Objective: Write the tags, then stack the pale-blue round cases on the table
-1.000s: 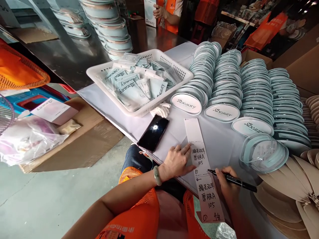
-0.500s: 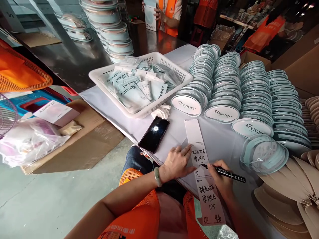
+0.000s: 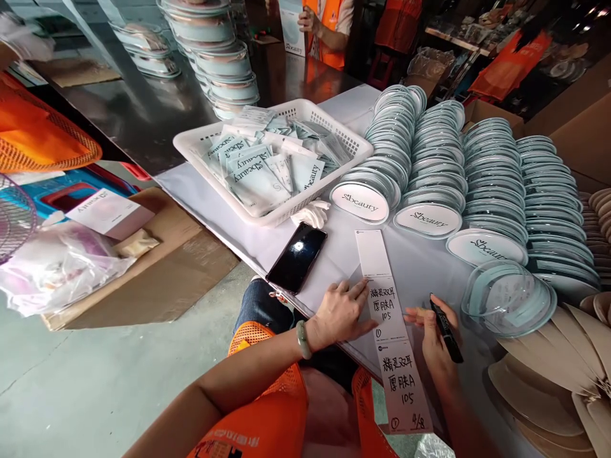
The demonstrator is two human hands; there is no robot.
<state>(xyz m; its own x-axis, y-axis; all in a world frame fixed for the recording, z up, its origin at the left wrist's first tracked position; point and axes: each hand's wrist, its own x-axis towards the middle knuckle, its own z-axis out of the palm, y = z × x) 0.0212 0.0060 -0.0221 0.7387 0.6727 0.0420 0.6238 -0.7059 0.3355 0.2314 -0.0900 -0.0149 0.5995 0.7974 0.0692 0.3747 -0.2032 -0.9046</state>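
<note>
A long white label strip [image 3: 389, 318] with handwritten characters lies on the white table [image 3: 420, 267]. My left hand [image 3: 341, 312] rests flat on the strip's left edge, fingers stretched out, a green bangle on the wrist. My right hand [image 3: 434, 337] sits just right of the strip, closed around a black marker pen [image 3: 446, 331] whose tip points up and away from the paper. An extended finger of that hand touches the strip's right edge.
A black phone [image 3: 296, 257] lies at the table edge. A white basket [image 3: 274, 216] holds pale blue sachets. Rows of round lidded cases [image 3: 429, 172] fill the right side, with beige pads [image 3: 548, 375] near me. Another person [image 3: 324, 25] in an orange vest stands far back.
My right hand lifted the pen off the upper label and swung its tip upward, away from the strip. The left hand stayed put.
</note>
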